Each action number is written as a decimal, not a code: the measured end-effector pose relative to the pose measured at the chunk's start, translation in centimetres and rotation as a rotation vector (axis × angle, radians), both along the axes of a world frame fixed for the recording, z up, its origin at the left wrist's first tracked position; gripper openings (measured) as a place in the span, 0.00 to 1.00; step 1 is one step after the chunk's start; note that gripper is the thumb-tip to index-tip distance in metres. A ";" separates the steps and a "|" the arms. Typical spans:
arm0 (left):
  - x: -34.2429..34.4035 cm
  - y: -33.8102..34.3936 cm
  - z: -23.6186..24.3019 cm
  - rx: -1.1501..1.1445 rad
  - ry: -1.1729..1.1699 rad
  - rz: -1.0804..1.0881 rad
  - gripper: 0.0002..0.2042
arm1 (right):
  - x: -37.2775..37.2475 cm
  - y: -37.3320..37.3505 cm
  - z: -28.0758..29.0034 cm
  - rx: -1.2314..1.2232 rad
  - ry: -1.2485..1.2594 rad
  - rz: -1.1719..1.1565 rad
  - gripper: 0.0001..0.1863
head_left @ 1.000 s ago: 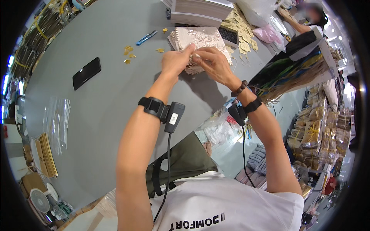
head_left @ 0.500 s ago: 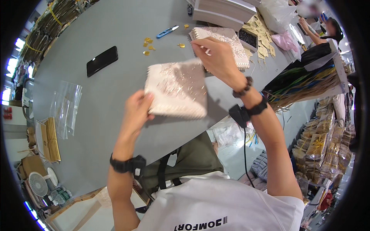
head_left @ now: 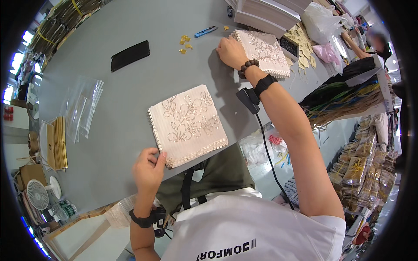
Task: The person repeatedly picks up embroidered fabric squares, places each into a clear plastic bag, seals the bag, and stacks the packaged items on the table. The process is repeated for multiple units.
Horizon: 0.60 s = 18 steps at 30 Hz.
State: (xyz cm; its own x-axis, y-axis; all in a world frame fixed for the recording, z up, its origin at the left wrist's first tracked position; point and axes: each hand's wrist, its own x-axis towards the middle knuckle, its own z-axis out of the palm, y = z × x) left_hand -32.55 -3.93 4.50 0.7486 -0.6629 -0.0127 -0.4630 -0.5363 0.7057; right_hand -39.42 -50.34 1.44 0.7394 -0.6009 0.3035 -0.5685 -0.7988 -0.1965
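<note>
A square folded cream cloth (head_left: 187, 117) with sequined floral embroidery and beaded edging lies on the grey table (head_left: 113, 100). My left hand (head_left: 152, 163) is beside its lower-left corner, thumb at the edge, fingers loosely curled and apart from the thumb. My right hand (head_left: 230, 50) reaches to the left edge of a pile of similar cloths (head_left: 263, 50) at the back, fingers curled, their tips partly hidden. Small gold tags (head_left: 185, 41) and blue thread snips (head_left: 204, 31) lie to the left of that pile.
A black phone (head_left: 129, 55), clear plastic sleeves (head_left: 87, 108) and brown cards (head_left: 58, 143) are on the left. Stacked pale boxes (head_left: 265, 15), a bead tray (head_left: 288, 48), cream tags (head_left: 307, 48) and hanging cords (head_left: 342, 98) are rightward. A co-worker (head_left: 365, 43) works far right.
One folded cloth came off the pile into my left hand and now lies flat nearer me. My left hand has moved down toward me; my right hand has gone back to the pile.
</note>
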 end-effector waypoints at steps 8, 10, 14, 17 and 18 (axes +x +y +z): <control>-0.5 -1.2 0.9 -0.272 -0.090 -0.021 0.05 | -2.5 6.1 0.1 0.074 -0.063 0.135 0.10; -0.7 -1.5 1.0 -0.294 -0.027 -0.039 0.05 | -2.7 7.3 0.8 0.088 -0.147 0.166 0.10; -1.0 -1.5 1.2 -0.311 -0.028 -0.064 0.04 | -3.2 9.0 2.3 0.237 -0.157 0.164 0.10; -1.0 -0.9 1.0 -0.322 0.011 -0.064 0.04 | -3.7 10.1 2.7 0.298 -0.059 0.383 0.11; -1.0 -0.7 0.9 -0.319 0.034 -0.063 0.04 | -3.9 10.3 2.7 0.287 -0.018 0.430 0.11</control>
